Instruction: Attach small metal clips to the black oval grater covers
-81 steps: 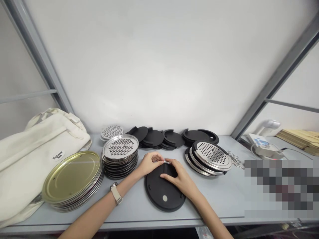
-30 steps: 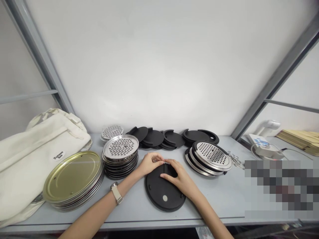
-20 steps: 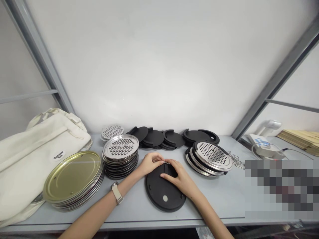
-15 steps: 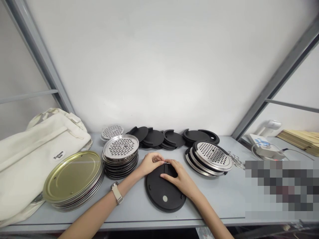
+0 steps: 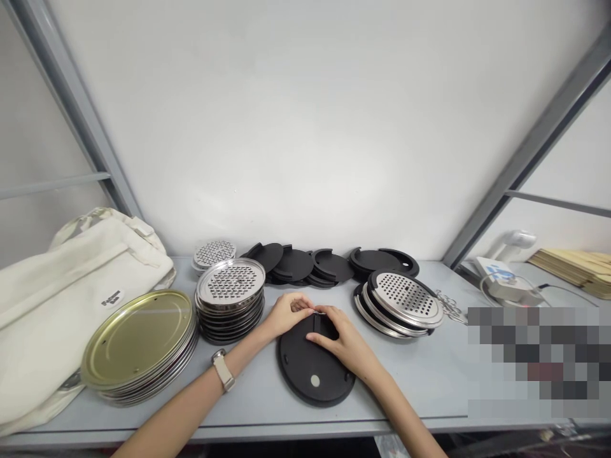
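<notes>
A round black plate (image 5: 310, 366) lies on the table in front of me, with a pale round spot, small slots and a groove at its far side. My left hand (image 5: 291, 313), wearing a watch on its wrist, is at the plate's far edge, thumb and index finger pinched together. My right hand (image 5: 341, 340) grips the plate from the right, thumb on its face and fingers at the far edge. Both hands' fingertips meet at a small shiny bit (image 5: 319, 312), mostly hidden by the fingers.
To the left stand a stack of gold-topped metal discs (image 5: 138, 337), a stack of grater discs (image 5: 231, 285) and a cream bag (image 5: 109, 261). Black round holders (image 5: 293, 264) line the wall. On the right are perforated metal discs (image 5: 405, 299), wire pieces (image 5: 451, 307) and wooden boards (image 5: 573, 270).
Almost nothing differs. The view has shifted very slightly; both hands keep their places at the plate's far edge.
</notes>
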`<state>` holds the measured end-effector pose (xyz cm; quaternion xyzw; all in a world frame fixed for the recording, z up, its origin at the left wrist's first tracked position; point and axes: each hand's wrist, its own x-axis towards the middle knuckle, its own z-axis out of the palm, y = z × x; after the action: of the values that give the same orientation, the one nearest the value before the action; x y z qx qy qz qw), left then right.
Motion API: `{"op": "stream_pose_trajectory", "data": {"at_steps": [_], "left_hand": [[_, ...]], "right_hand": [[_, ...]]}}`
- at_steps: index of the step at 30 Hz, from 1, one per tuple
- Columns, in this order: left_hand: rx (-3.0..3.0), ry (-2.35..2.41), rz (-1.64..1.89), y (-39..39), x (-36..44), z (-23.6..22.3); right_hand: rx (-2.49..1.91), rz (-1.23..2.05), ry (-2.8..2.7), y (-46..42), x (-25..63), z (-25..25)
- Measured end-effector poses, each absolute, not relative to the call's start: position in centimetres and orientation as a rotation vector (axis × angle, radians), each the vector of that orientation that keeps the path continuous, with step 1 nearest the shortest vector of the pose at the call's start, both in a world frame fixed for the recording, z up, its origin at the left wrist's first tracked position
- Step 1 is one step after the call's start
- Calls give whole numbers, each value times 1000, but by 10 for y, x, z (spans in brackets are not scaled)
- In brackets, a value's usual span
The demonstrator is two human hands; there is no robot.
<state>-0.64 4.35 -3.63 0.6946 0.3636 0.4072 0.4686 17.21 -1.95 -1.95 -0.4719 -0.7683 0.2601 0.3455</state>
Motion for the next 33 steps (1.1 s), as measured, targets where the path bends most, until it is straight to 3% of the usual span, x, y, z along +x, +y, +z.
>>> {"op": "stream_pose_trajectory", "data": {"at_steps": [33], "left_hand": [[1750,916,977,41,-6,-32]], "right_hand": [[-1240,710,-1986,-20,173,-25]]}}
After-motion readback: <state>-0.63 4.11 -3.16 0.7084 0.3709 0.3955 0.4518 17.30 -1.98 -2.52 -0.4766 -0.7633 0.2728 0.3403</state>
